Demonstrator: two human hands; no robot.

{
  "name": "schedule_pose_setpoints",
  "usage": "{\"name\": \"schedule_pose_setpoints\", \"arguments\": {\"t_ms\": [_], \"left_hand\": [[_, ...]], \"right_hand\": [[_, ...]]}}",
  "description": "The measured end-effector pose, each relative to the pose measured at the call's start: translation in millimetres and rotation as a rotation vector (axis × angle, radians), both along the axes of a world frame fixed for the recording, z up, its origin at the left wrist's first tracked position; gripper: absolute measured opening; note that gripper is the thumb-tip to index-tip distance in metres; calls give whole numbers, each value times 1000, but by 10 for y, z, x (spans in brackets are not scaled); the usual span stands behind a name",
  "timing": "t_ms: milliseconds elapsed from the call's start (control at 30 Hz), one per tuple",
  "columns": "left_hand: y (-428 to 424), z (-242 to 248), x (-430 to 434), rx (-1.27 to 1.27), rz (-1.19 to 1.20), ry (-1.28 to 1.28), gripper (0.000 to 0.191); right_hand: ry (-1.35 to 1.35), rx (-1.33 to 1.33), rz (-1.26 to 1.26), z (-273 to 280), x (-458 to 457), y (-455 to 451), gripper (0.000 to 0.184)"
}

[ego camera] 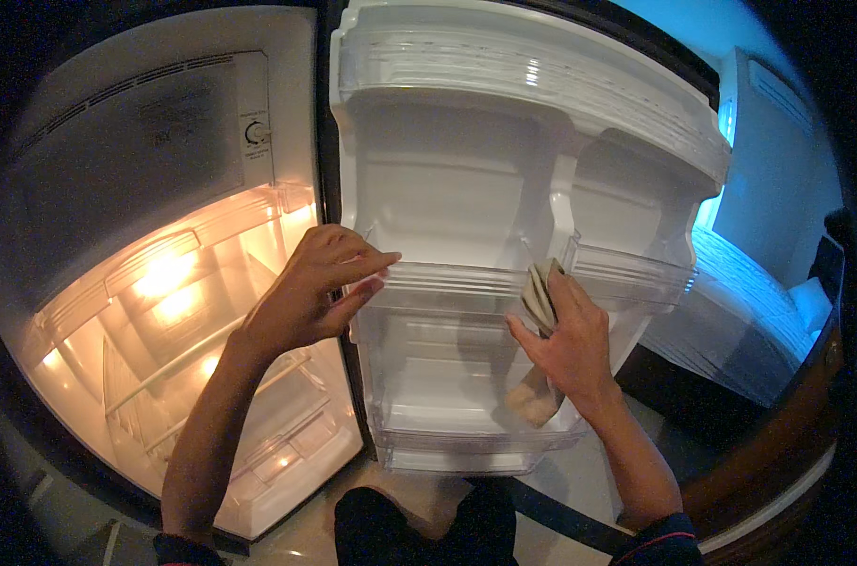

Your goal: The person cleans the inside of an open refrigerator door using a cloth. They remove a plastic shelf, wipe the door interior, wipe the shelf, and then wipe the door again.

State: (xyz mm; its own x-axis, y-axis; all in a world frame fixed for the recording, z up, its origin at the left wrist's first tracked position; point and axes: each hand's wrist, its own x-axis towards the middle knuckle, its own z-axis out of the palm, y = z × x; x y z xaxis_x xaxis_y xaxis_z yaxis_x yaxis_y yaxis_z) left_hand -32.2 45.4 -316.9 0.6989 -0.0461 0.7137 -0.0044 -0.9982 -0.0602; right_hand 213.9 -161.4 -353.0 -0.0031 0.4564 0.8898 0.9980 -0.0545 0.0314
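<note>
My left hand (322,290) is at the left end of a clear plastic door bin (463,290), midway down the open refrigerator door. Its fingers reach over the bin's rim and the thumb lies just below, pinching the edge. In my right hand (577,336) is a folded pale cloth (539,301), held against the same bin near the door's middle divider (561,198). Part of the cloth hangs below the hand, in front of the lower door. My palm and fingers cover some of the cloth.
The lit refrigerator compartment (188,368) at left has clear shelves and a drawer (287,446). Above is a panel with a temperature dial (257,132). Another clear bin (527,64) tops the door; a lower bin (471,453) sits near the floor. A bed (739,318) stands at right.
</note>
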Motion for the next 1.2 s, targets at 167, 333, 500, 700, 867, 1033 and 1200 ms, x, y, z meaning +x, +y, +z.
{"name": "schedule_pose_setpoints", "arguments": {"t_ms": [167, 333, 500, 700, 867, 1033, 1200], "left_hand": [[-246, -305, 20, 37, 171, -96, 75], [-402, -410, 139, -61, 232, -221, 77], [-438, -286, 69, -44, 259, -143, 81], [-839, -536, 601, -11, 160, -325, 71], [-1553, -1192, 1063, -1097, -201, -496, 49], [-1125, -1058, 1255, -1775, -700, -852, 60], [-953, -793, 1179, -1805, -648, -885, 66]], "right_hand": [[89, -23, 56, 4, -28, -30, 61], [179, -53, 116, -24, -5, -110, 57], [344, -34, 59, -73, 46, -592, 57], [415, -107, 124, 286, -5, -711, 54], [-65, -431, -22, 884, -159, -332, 46], [-170, -599, -186, 883, -298, -178, 34], [-187, -438, -159, 679, -314, -104, 32]]}}
